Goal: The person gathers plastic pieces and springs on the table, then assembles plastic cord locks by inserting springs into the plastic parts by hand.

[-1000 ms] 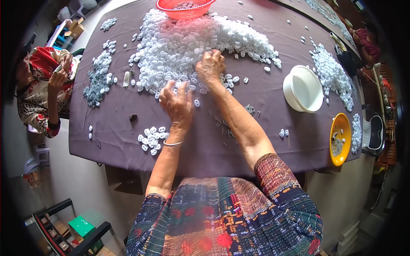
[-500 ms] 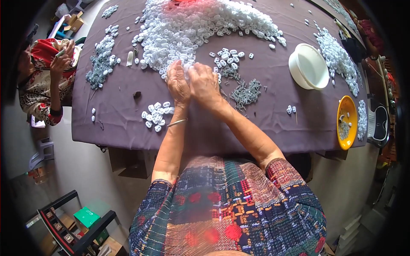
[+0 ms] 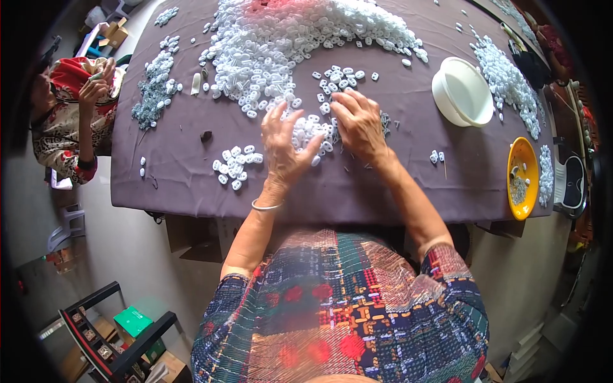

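L hand (image 3: pixel 284 150) & R hand (image 3: pixel 363 127) have parted since a sec ago, fingers loosely spread, flanking a sm. heap of white pcs (image 3: pixel 308 133) off the near edge of the big pile (image 3: pixel 252 67), w/ white tub (image 3: pixel 463 92) right of that pile & yellow dish (image 3: pixel 522 179) farther right of it.

The left forearm (image 3: pixel 248 239) reaches away from the torso, its wrist ringed by a silver bangle (image 3: pixel 265 208). Just beyond the bangle, the left hand (image 3: pixel 285 143) is spread, fingers pointing away from the body and thumb stretched out to the right. The right hand (image 3: pixel 364 127) lies farther out than the bangle and to its right, back upward, fingers bent and slanting inward, palm hidden. The right forearm (image 3: pixel 412 191), well right of the bangle, angles leftward. The hands are apart.
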A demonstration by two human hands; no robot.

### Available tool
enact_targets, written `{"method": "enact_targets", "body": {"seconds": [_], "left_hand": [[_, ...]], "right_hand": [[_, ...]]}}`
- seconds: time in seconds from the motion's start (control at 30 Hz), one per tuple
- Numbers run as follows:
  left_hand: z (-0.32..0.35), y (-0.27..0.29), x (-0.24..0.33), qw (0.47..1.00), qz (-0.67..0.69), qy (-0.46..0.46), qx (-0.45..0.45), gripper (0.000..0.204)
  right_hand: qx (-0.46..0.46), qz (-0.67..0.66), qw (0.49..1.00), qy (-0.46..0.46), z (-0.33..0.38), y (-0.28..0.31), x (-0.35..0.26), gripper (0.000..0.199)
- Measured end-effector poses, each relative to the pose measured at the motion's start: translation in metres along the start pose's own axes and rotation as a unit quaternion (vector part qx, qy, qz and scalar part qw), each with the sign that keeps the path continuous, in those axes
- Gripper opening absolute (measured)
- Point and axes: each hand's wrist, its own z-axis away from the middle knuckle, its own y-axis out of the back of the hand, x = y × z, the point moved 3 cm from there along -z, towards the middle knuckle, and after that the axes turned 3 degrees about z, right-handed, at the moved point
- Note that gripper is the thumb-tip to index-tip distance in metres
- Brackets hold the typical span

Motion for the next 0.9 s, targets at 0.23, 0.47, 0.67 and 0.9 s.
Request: {"method": "enact_targets", "body": {"seconds": [0.23, 0.47, 0.67, 0.9], "left_hand": [[0.025, -0.009, 0.006, 0.982, -0.14, -0.049, -0.115, 0.054], [0.028, -0.018, 0.015, 0.974, -0.154, -0.076, -0.146, 0.058], [0.035, -0.014, 0.015, 0.982, -0.141, -0.075, -0.096, 0.051], [0.035, -0.004, 0.018, 0.985, -0.08, -0.089, -0.124, 0.045]], "right_hand": [[-0.026, 0.024, 0.999, 0.027, 0.008, 0.013, 0.04, 0.026], [-0.072, -0.071, 0.991, 0.09, 0.044, 0.027, 0.017, 0.017], [-0.011, -0.03, 0.999, 0.044, 0.018, 0.033, 0.031, 0.021], [-0.048, -0.061, 0.992, 0.102, 0.027, 0.017, 0.025, 0.019]]}}
